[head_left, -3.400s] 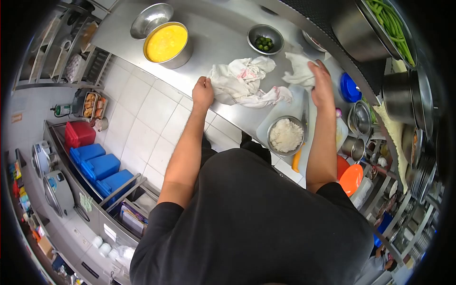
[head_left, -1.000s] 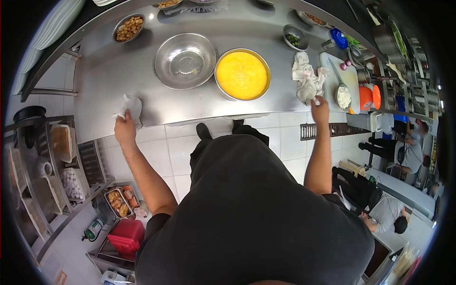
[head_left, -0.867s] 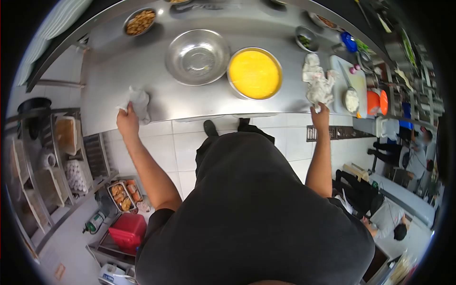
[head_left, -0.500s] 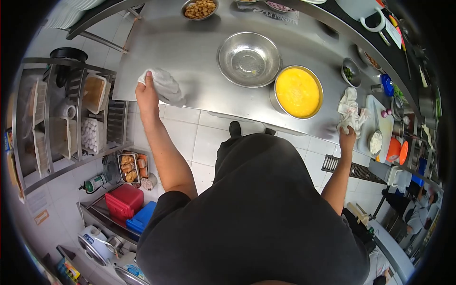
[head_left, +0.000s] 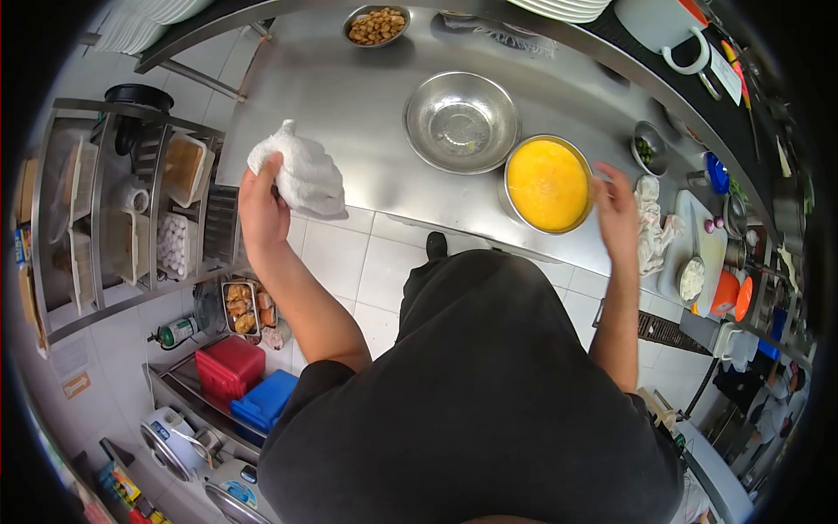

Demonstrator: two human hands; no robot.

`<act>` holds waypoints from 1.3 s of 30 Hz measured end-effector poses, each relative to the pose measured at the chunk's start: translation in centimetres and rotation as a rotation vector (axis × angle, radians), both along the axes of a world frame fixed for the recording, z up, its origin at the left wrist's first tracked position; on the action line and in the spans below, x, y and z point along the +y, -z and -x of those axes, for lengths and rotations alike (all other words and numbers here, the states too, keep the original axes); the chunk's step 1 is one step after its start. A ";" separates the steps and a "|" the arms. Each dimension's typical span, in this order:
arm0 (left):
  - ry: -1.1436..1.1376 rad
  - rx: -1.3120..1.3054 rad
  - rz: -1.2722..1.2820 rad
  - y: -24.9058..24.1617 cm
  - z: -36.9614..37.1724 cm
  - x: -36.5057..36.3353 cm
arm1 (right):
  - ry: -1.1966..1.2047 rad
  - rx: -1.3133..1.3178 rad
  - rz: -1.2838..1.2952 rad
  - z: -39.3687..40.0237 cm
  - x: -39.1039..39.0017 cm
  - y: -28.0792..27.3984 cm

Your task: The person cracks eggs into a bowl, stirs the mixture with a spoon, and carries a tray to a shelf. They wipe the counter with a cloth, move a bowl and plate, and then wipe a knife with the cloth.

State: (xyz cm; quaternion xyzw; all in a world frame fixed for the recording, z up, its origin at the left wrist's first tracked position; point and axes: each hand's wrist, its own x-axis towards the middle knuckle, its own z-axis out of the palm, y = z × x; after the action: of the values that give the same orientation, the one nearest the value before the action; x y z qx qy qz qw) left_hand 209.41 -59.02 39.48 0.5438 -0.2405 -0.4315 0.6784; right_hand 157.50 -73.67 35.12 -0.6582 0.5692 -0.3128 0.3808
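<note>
My left hand (head_left: 264,205) is closed on a bunched white cloth (head_left: 310,179), lifted near the front left edge of the steel table (head_left: 349,113). My right hand (head_left: 618,205) holds nothing; its fingers are apart and slightly blurred, right at the right rim of a round metal pot (head_left: 507,197). Frothy yellow liquid (head_left: 547,185), like beaten egg, fills that pot nearly to the top. Against its upper left side stands a wide steel bowl (head_left: 461,122) with only a little residue in it. A second, crumpled white cloth (head_left: 650,227) lies right of my right hand.
A white cutting board (head_left: 711,231) carries a spoon of white paste (head_left: 691,278) and pieces of red onion (head_left: 709,225). Farther back are a bowl of browned chunks (head_left: 377,26) and a bowl of green pieces (head_left: 647,148). A rack with egg trays (head_left: 177,243) stands at left.
My right hand has let go of the crumpled cloth at right and moved up and left to the pot. My left hand has raised its cloth off the table edge.
</note>
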 end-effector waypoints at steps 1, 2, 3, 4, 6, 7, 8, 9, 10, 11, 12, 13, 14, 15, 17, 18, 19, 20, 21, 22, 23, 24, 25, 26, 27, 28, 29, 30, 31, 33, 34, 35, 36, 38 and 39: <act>-0.003 -0.006 0.001 -0.7 0.9 0.0 | -0.080 -0.094 -0.032 -2.6 0.4 -0.6; -0.006 -0.013 0.002 -1.7 2.3 -0.2 | -0.160 -0.188 -0.063 -5.3 1.0 -1.3; -0.009 -0.019 0.005 -2.2 3.2 -0.3 | -0.276 -0.180 -0.059 -7.9 1.6 -2.6; 0.007 -0.036 -0.004 -2.3 3.5 -0.3 | -0.391 -0.170 -0.055 -10.2 2.2 -3.7; 0.040 -0.072 -0.019 -2.3 4.0 -0.3 | -0.574 -0.234 -0.109 -13.6 3.0 -5.0; 0.061 -0.111 -0.022 -2.3 4.3 -0.1 | -0.632 -0.237 -0.108 -15.3 3.5 -5.5; 0.086 -0.148 -0.025 -2.4 4.8 0.2 | -0.687 -0.239 -0.107 -16.7 4.0 -5.9; 0.114 -0.183 -0.026 -2.5 5.3 0.4 | -0.740 -0.232 -0.084 -17.9 4.2 -6.4; 0.157 -0.176 0.014 -2.6 5.8 0.4 | -0.793 -0.225 -0.062 -19.0 4.4 -6.7; 0.154 -0.189 0.009 -2.6 6.1 0.5 | -0.850 -0.219 -0.041 -20.2 4.7 -6.9; 0.149 -0.202 0.004 -2.4 6.3 0.6 | -0.872 -0.243 -0.039 -21.2 5.1 -6.8; 0.145 -0.213 0.003 -2.2 6.6 0.6 | -0.892 -0.262 -0.035 -22.0 5.4 -6.6; 0.145 -0.227 0.008 -2.1 6.8 0.8 | -0.902 -0.274 -0.030 -22.6 5.6 -6.5; 0.159 -0.231 0.017 -1.8 7.1 1.1 | -0.906 -0.335 -0.066 -22.9 5.9 -6.6; 0.211 -0.224 0.035 -1.8 8.8 1.0 | -0.964 -0.456 -0.221 -23.0 6.1 -7.4; 0.187 -0.215 0.039 -2.0 9.7 0.7 | -0.940 -0.417 -0.261 -23.2 6.3 -7.2; 0.157 -0.209 0.041 -2.1 10.3 0.6 | -0.920 -0.382 -0.302 -22.8 6.4 -7.1; 0.224 -0.168 0.017 -2.0 9.5 0.9 | -0.880 -0.374 -0.309 -21.8 6.3 -7.3; 0.282 -0.137 -0.009 -2.4 8.8 0.9 | -0.850 -0.372 -0.314 -21.2 6.1 -7.6; 0.264 -0.142 -0.028 -2.6 8.7 1.0 | -0.827 -0.374 -0.319 -20.9 5.9 -7.9; 0.258 -0.181 -0.001 -2.6 8.8 0.8 | -0.824 -0.362 -0.266 -20.0 5.6 -8.4; 0.251 -0.219 0.024 -2.6 8.9 0.5 | -0.821 -0.351 -0.216 -18.6 5.5 -8.9; 0.246 -0.256 0.048 -2.5 9.0 0.3 | -0.816 -0.338 -0.167 -17.1 5.3 -9.3; 0.300 -0.267 0.096 -2.1 8.6 0.2 | -0.803 -0.284 -0.132 -15.9 5.2 -9.6; 0.345 -0.234 0.131 -2.0 9.1 -0.2 | -0.791 -0.296 -0.133 -14.6 5.3 -10.0; 0.388 -0.202 0.166 -2.0 9.9 -0.6 | -0.779 -0.309 -0.132 -13.3 5.4 -10.5; 0.431 -0.171 0.200 -2.1 10.6 -0.9 | -0.770 -0.323 -0.130 -12.1 5.5 -11.1; 0.486 -0.147 0.157 -2.3 11.4 -1.3 | -0.752 -0.244 -0.127 -10.7 5.4 -12.0; 0.545 -0.115 0.155 -2.4 12.3 -1.8 | -0.724 -0.243 -0.129 -9.4 5.5 -12.3; 0.665 -0.052 0.149 -2.7 14.6 -2.8 | -0.664 -0.242 -0.132 -6.8 5.9 -12.8; 0.714 -0.058 0.179 -3.2 16.3 -3.3 | -0.634 -0.200 -0.144 -5.4 6.1 -13.3; 0.764 -0.051 0.148 -3.1 17.5 -3.6 | -0.606 -0.204 -0.134 -4.1 6.4 -13.4; 0.811 -0.045 0.117 -3.0 18.6 -3.7 | -0.581 -0.209 -0.124 -2.9 6.7 -13.4; 0.894 -0.110 0.122 -3.0 20.9 -4.3 | -0.529 -0.200 -0.100 -0.8 7.5 -13.8; 0.944 -0.096 0.078 -3.2 22.1 -4.4 | -0.499 -0.172 -0.130 0.2 8.0 -14.3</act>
State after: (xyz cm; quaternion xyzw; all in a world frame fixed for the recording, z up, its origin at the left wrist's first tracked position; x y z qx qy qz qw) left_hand 187.31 -63.45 42.69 0.3686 -0.5084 -0.6575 0.4163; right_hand 157.33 -65.69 49.40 -0.7232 0.3737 -0.2268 0.5347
